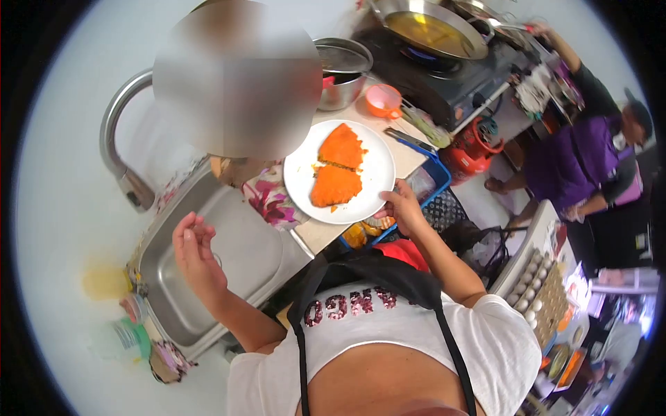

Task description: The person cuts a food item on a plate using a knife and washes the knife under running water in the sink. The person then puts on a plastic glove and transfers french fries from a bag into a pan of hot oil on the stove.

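Holding a plate (378, 163) at the counter (322, 237) between sink (246, 249) and stove (463, 89)

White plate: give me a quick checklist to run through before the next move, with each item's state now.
1. Right hand on the white plate: ok, thumb and fingers hold its rim.
2. Left hand free: ok, raised over the sink, fingers loosely curled, nothing visible in it.
3. Two orange food pieces inside the rim: ok, both lie on the plate, side by side.
4. Plate free of loose bits: not ok, orange crumbs lie beside the pieces.
5. Plate resting on the counter: cannot tell, it may be held just above.
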### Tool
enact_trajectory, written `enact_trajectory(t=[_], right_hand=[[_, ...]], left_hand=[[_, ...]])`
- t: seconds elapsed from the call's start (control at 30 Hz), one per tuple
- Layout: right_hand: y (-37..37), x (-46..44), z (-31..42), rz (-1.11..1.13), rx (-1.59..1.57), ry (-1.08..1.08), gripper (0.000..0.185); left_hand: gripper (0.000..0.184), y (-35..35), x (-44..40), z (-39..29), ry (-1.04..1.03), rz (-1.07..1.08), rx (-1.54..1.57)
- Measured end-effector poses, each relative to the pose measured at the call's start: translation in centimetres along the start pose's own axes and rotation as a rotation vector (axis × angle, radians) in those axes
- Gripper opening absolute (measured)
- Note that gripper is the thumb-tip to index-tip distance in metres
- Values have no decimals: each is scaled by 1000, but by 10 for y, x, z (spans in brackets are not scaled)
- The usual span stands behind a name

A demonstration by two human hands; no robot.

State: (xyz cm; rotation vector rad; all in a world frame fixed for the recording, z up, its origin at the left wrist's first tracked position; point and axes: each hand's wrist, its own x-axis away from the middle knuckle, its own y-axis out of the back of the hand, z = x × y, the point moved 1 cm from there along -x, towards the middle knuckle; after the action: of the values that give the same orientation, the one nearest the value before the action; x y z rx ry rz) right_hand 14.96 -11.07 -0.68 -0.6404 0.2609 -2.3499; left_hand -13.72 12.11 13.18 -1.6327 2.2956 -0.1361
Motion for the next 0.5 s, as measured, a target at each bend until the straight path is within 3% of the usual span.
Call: enact_trajectory(t=[0.2,0.3,0.4,0.5], right_hand=[[4,32,6,-26,-96,58,38],[17,52,7,-77,-121,64,37],[28,72,6,-140,-151,65,38],[39,103,11,-239,-153,92,39]], left_hand=[[25,-15,-15,9,78,26,10],[22,-11,-27,27,65,213,14],[18,-8,-54,51,-21,591,89],[24,-37,-50,53,33,608,44]])
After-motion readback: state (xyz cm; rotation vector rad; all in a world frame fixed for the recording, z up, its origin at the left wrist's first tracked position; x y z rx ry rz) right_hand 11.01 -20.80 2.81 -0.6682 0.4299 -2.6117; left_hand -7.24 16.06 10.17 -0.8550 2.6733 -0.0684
